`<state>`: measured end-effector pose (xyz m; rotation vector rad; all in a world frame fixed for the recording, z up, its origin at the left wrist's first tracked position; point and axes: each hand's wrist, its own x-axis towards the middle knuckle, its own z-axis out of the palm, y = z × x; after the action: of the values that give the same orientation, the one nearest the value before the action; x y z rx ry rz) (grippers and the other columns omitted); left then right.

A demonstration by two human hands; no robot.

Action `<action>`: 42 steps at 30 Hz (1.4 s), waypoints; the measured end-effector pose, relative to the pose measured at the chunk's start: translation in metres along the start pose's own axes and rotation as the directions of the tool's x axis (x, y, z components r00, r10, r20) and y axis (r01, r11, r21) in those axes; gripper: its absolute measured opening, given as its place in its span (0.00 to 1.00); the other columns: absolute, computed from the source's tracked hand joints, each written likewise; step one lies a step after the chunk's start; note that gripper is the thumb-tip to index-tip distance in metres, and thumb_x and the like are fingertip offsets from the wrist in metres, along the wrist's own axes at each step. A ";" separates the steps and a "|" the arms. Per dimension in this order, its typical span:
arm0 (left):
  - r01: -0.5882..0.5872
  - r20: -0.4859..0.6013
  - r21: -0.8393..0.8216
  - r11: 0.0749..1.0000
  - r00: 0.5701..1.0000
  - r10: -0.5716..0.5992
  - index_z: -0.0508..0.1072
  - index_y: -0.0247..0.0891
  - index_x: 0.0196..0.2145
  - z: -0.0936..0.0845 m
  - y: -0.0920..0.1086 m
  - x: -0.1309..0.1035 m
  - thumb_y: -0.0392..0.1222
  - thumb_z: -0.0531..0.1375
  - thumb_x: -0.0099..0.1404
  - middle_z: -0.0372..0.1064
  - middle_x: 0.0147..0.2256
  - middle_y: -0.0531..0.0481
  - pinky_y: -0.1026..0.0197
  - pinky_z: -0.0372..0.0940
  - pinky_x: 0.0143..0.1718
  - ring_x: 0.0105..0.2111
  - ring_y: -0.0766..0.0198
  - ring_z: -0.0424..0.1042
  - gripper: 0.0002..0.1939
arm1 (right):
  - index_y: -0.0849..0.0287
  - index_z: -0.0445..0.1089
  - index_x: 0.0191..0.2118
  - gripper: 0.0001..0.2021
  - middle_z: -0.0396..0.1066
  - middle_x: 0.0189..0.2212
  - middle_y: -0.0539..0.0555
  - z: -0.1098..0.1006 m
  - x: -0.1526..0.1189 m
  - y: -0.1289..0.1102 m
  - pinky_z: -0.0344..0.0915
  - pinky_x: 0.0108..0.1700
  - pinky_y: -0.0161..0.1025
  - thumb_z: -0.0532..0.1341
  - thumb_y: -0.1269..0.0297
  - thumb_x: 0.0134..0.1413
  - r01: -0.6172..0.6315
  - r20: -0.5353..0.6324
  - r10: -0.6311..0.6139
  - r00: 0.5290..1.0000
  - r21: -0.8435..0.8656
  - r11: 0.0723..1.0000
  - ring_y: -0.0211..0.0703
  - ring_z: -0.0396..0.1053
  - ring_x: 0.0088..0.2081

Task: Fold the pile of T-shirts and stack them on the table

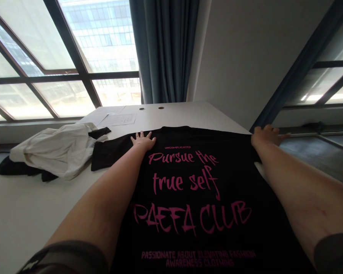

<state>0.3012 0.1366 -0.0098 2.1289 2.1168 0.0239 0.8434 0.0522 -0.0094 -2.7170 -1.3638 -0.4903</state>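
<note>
On the left of my view, a crumpled white cloth garment (60, 150) lies near the soft black T-shirt with pink writing (188, 198), which is spread on the white flat table (8, 213). My left hand (143, 141) is open, fingers spread, pressing near its shoulder. It looks light and floppy, so the shoulder seams seem good to grab. My right hand (266, 136) is at the other sleeve, perhaps pinching it; I can't tell how far it's closed.
</note>
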 end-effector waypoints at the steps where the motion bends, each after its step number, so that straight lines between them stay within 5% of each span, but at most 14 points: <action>1: 0.000 0.003 -0.003 1.000 1.000 0.000 0.47 0.56 0.77 0.000 0.001 0.001 0.71 0.40 0.72 0.33 0.78 0.45 0.22 0.33 0.70 0.76 0.34 0.33 0.42 | 0.65 0.70 0.64 0.24 0.57 0.67 0.79 -0.005 0.001 -0.006 0.47 0.59 0.79 0.46 0.68 0.72 -0.014 -0.001 0.014 1.000 -0.002 1.000 0.75 0.51 0.67; 5: -0.005 -0.006 -0.018 1.000 1.000 0.005 0.49 0.56 0.77 -0.001 0.004 0.003 0.71 0.42 0.72 0.35 0.78 0.44 0.18 0.35 0.68 0.76 0.32 0.34 0.42 | 0.61 0.69 0.67 0.25 0.58 0.69 0.71 -0.029 -0.003 -0.062 0.43 0.67 0.77 0.53 0.62 0.69 0.113 0.122 -0.118 0.986 0.045 0.993 0.73 0.48 0.71; 9: -0.108 -0.027 -0.065 0.992 0.994 0.107 0.53 0.52 0.76 -0.008 -0.012 -0.003 0.71 0.47 0.71 0.38 0.78 0.44 0.24 0.43 0.69 0.76 0.34 0.34 0.43 | 0.48 0.65 0.71 0.31 0.63 0.69 0.63 -0.033 -0.024 -0.133 0.58 0.68 0.61 0.54 0.44 0.68 0.291 0.327 -0.345 0.880 0.202 0.935 0.65 0.62 0.68; 14: -0.067 -0.134 -0.043 0.997 0.989 0.061 0.52 0.42 0.77 -0.014 -0.095 -0.036 0.69 0.43 0.74 0.42 0.77 0.34 0.31 0.57 0.66 0.74 0.36 0.49 0.43 | 0.47 0.50 0.78 0.41 0.42 0.78 0.63 -0.017 -0.055 -0.159 0.43 0.71 0.75 0.39 0.33 0.68 0.181 0.303 -0.262 0.916 0.271 0.946 0.71 0.42 0.76; 17: -0.083 -0.168 0.045 0.996 0.982 0.089 0.66 0.40 0.71 -0.013 -0.157 -0.061 0.58 0.46 0.77 0.58 0.72 0.36 0.36 0.59 0.66 0.71 0.39 0.57 0.33 | 0.48 0.51 0.78 0.40 0.41 0.78 0.63 -0.014 -0.059 -0.153 0.42 0.71 0.75 0.38 0.35 0.69 0.174 0.281 -0.256 0.925 0.286 0.942 0.71 0.42 0.76; 20: -0.092 -0.220 0.068 0.993 0.970 0.104 0.68 0.40 0.69 -0.012 -0.190 -0.077 0.51 0.46 0.77 0.65 0.69 0.42 0.48 0.60 0.66 0.69 0.48 0.62 0.29 | 0.48 0.52 0.77 0.40 0.43 0.78 0.63 -0.012 -0.056 -0.147 0.43 0.70 0.76 0.39 0.35 0.69 0.187 0.262 -0.264 0.928 0.285 0.940 0.71 0.44 0.75; 25: 0.007 -0.298 0.109 0.994 0.954 0.026 0.72 0.39 0.65 -0.008 -0.187 -0.067 0.48 0.48 0.75 0.67 0.67 0.39 0.41 0.48 0.71 0.69 0.45 0.61 0.27 | 0.46 0.54 0.76 0.40 0.45 0.78 0.62 -0.006 -0.051 -0.141 0.47 0.71 0.72 0.41 0.33 0.68 0.251 0.260 -0.318 0.912 0.260 0.932 0.70 0.45 0.76; 33: 0.217 -0.198 0.133 0.967 0.962 -0.189 0.65 0.33 0.71 -0.008 -0.191 -0.036 0.56 0.45 0.75 0.55 0.72 0.32 0.39 0.42 0.72 0.72 0.44 0.54 0.36 | 0.45 0.54 0.77 0.40 0.44 0.78 0.59 -0.005 -0.048 -0.139 0.46 0.71 0.71 0.40 0.32 0.67 0.245 0.282 -0.315 0.906 0.256 0.935 0.68 0.43 0.76; 37: 0.224 -0.222 0.152 0.963 0.957 -0.187 0.69 0.38 0.68 -0.015 -0.195 -0.039 0.55 0.47 0.75 0.61 0.70 0.34 0.40 0.49 0.69 0.69 0.43 0.59 0.32 | 0.44 0.53 0.77 0.41 0.44 0.78 0.57 -0.007 -0.049 -0.139 0.45 0.72 0.71 0.41 0.32 0.66 0.235 0.291 -0.309 0.906 0.261 0.936 0.67 0.43 0.76; 42: 0.256 -0.335 0.177 0.950 0.923 -0.187 0.78 0.35 0.55 -0.026 -0.201 -0.049 0.40 0.52 0.71 0.71 0.61 0.32 0.42 0.55 0.62 0.64 0.41 0.63 0.21 | 0.43 0.55 0.76 0.40 0.47 0.77 0.58 -0.007 -0.049 -0.139 0.47 0.71 0.71 0.42 0.32 0.66 0.238 0.276 -0.311 0.909 0.269 0.933 0.69 0.45 0.76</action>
<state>0.0981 0.0905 -0.0015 2.0985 2.6511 0.1213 0.7042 0.0974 -0.0298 -2.4979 -1.7711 0.0989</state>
